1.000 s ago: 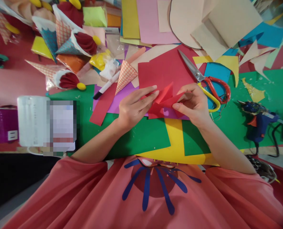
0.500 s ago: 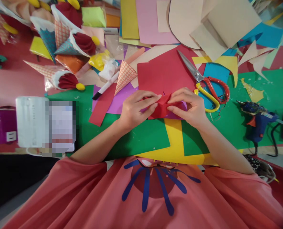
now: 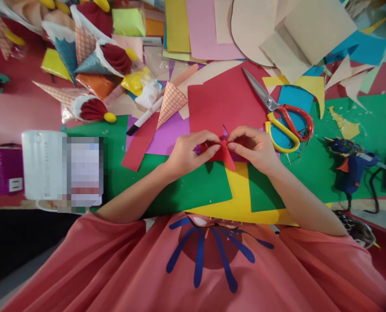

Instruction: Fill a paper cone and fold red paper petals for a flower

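A small folded red paper piece [image 3: 225,156] is pinched between both hands over the green and yellow sheets near the table's front. My left hand [image 3: 189,154] grips its left side with thumb and fingers closed. My right hand [image 3: 254,148] pinches its right side the same way. The fingertips of the two hands almost meet above the fold, and a red point of the paper sticks down toward me. A larger red sheet [image 3: 227,102] lies flat just beyond the hands.
Scissors [image 3: 279,115] with red and yellow handles lie right of the red sheet. A blue glue gun [image 3: 351,164] rests at the right. Paper cones [image 3: 171,102] and a black-capped marker [image 3: 145,117] sit at the upper left, a white box [image 3: 43,164] at the left.
The red paper went from a spread, open fold to a tight small bundle. Both hands closed in toward each other and now pinch it together.
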A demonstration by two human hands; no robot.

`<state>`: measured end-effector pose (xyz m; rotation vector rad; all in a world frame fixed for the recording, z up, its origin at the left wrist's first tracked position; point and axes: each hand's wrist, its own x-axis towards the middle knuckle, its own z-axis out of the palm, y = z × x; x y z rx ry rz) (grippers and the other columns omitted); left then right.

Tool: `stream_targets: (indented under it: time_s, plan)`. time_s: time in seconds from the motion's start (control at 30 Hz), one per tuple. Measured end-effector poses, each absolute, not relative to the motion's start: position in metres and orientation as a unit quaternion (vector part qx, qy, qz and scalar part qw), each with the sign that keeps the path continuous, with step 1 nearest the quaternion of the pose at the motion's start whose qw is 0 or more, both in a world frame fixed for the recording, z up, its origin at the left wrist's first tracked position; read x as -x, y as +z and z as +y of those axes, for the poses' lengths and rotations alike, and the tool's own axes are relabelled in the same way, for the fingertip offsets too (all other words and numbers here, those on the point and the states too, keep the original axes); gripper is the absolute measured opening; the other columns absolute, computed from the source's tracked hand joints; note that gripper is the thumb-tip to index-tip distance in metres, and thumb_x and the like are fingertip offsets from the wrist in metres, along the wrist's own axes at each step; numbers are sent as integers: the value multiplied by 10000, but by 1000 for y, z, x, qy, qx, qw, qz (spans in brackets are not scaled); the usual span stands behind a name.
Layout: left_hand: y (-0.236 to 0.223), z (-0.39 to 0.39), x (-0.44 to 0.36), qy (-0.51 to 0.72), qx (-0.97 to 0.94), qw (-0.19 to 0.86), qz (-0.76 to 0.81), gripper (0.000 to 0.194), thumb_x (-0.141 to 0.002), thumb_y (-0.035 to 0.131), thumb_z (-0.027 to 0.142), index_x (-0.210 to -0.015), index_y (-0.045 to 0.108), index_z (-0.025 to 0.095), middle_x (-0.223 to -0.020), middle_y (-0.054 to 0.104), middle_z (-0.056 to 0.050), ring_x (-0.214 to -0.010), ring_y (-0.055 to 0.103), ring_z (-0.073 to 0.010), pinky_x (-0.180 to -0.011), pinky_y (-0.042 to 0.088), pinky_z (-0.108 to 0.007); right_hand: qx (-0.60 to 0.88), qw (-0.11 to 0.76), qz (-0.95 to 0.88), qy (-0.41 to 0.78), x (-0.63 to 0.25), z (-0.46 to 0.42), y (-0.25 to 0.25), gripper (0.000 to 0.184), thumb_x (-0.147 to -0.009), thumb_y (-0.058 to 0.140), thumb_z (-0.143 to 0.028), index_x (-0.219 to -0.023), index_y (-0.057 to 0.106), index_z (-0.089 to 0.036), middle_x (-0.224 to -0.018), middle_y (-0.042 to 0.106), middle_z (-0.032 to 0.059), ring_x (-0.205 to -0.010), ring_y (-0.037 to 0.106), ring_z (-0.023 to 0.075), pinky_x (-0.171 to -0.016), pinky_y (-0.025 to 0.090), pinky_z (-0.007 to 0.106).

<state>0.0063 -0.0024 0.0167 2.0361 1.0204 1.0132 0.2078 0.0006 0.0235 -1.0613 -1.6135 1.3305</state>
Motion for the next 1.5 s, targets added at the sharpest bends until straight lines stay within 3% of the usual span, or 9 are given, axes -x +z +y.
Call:
stream_targets:
  time_s: [0.33, 0.6, 0.73, 0.83, 0.97, 1.5]
  plan:
    - [16, -1, -4, 364, -796, 327, 357, 221, -937, 522, 333, -852, 652, 176, -765, 722, -14, -657, 651, -86, -630, 507, -191, 381, 395, -712, 438, -206, -1, 24, 114, -859, 644, -285, -778, 647, -206, -769, 688, -3, -724, 631, 122, -692, 518, 274]
    - [12, 3, -4, 457, -826, 122, 308, 79, -884, 625, 227, -826, 669, 196, -761, 761, 1, -697, 709, -107, -653, 540, -229, 366, 424, -790, 250, -209, -4, 23, 61, -864, 616, -202, -851, 659, -243, -852, 739, 14, -831, 691, 175, -745, 553, 349]
    - [14, 3, -2, 455, -832, 74, 309, 70, -883, 637, 252, -842, 687, 224, -799, 776, 13, -698, 722, -108, -637, 552, -239, 351, 423, -814, 190, -211, -5, 18, 93, -859, 613, -199, -859, 663, -278, -863, 744, -1, -819, 700, 181, -708, 560, 361]
    - [16, 3, -2, 466, -832, 69, 293, 43, -876, 644, 228, -871, 683, 246, -804, 779, 12, -698, 730, -111, -619, 546, -235, 317, 455, -819, 150, -211, -5, 15, 132, -846, 635, -173, -913, 657, -285, -885, 748, 0, -823, 703, 180, -695, 570, 352]
    - [17, 2, -2, 471, -834, 64, 281, 28, -855, 671, 192, -867, 654, 174, -791, 780, -22, -707, 744, -117, -617, 536, -213, 285, 477, -823, 115, -209, -5, 14, 158, -852, 639, -159, -964, 637, -270, -888, 741, 4, -837, 703, 167, -695, 582, 326]
    - [11, -2, -5, 464, -837, 69, 283, 51, -885, 628, 193, -842, 649, 176, -783, 779, -6, -707, 744, -110, -609, 527, -206, 309, 428, -846, 74, -203, -11, 15, 166, -838, 619, -140, -990, 628, -205, -881, 740, 40, -836, 692, 190, -713, 575, 336]
